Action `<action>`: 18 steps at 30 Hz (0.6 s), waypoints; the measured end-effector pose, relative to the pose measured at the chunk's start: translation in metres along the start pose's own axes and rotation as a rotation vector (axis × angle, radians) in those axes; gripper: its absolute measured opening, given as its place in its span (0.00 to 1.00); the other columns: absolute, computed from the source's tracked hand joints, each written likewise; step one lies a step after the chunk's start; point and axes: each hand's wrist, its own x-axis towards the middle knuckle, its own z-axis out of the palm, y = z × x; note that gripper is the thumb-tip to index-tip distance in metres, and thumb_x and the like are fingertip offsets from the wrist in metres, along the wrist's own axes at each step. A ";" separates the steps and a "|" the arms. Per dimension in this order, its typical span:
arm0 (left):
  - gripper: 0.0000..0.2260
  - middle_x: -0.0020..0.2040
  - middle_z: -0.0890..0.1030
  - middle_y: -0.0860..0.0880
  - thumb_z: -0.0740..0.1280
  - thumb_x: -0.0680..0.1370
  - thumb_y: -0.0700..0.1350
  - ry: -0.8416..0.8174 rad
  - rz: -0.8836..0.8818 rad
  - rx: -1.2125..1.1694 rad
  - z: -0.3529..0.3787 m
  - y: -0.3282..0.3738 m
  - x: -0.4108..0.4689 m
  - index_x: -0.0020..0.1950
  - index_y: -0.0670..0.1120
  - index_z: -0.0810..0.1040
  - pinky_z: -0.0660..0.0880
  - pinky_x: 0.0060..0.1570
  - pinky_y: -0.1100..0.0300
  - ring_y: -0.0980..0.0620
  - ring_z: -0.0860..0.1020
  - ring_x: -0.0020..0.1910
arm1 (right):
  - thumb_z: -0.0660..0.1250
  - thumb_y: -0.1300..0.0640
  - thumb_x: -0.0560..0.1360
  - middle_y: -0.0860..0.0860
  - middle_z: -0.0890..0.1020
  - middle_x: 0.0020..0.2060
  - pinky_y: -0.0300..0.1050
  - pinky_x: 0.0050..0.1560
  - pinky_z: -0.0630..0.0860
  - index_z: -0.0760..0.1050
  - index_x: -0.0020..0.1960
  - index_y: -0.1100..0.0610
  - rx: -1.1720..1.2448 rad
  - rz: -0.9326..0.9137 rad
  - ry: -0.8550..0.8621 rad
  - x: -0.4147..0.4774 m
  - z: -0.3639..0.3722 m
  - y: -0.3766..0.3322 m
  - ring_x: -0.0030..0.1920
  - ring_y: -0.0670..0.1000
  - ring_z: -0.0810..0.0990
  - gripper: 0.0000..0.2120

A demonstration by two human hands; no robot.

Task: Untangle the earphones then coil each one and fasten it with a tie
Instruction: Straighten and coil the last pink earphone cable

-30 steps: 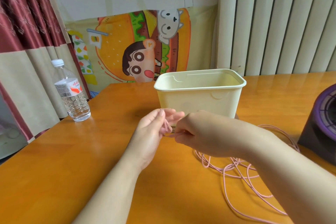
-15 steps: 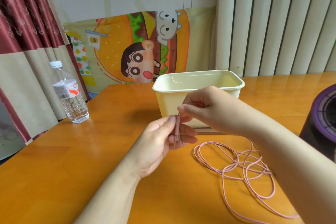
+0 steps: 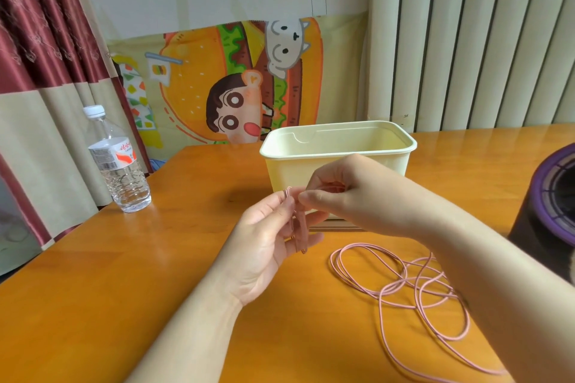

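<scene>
A pink earphone cable (image 3: 401, 283) lies in loose overlapping loops on the orange wooden table (image 3: 124, 274), right of centre. My left hand (image 3: 270, 242) holds a short folded bundle of the pink cable (image 3: 300, 233) upright between thumb and fingers. My right hand (image 3: 342, 193) is just above it, pinching the cable at the top of the bundle. The rest of the cable runs under my right forearm. No tie is visible.
A cream plastic bin (image 3: 339, 162) stands open right behind my hands. A clear water bottle (image 3: 119, 168) stands at the table's left edge. A dark purple-rimmed round object (image 3: 547, 199) sits at the right edge. Curtains and a cartoon poster are behind.
Both hands rose off the table from a second ago. A short folded bundle of cable now stands in my left hand, and the loose loops on the table are uncovered.
</scene>
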 end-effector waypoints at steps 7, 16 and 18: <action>0.15 0.48 0.84 0.45 0.57 0.78 0.46 -0.039 0.013 0.084 0.004 0.000 -0.003 0.59 0.44 0.76 0.71 0.61 0.47 0.47 0.82 0.51 | 0.68 0.51 0.75 0.45 0.79 0.28 0.30 0.30 0.69 0.81 0.38 0.54 -0.005 -0.055 0.125 0.002 0.001 0.001 0.29 0.40 0.74 0.09; 0.12 0.32 0.75 0.48 0.60 0.79 0.48 -0.140 -0.027 -0.066 0.004 0.003 -0.007 0.48 0.40 0.76 0.70 0.60 0.38 0.52 0.78 0.33 | 0.69 0.53 0.74 0.46 0.78 0.26 0.31 0.31 0.67 0.80 0.37 0.58 0.127 -0.110 0.171 0.005 0.009 0.004 0.27 0.40 0.72 0.11; 0.12 0.32 0.75 0.48 0.59 0.79 0.48 -0.198 -0.047 -0.154 0.002 0.006 -0.008 0.46 0.41 0.77 0.75 0.55 0.40 0.51 0.78 0.33 | 0.69 0.51 0.74 0.47 0.76 0.26 0.34 0.30 0.64 0.80 0.36 0.58 0.212 -0.079 0.181 0.008 0.011 0.009 0.28 0.43 0.68 0.12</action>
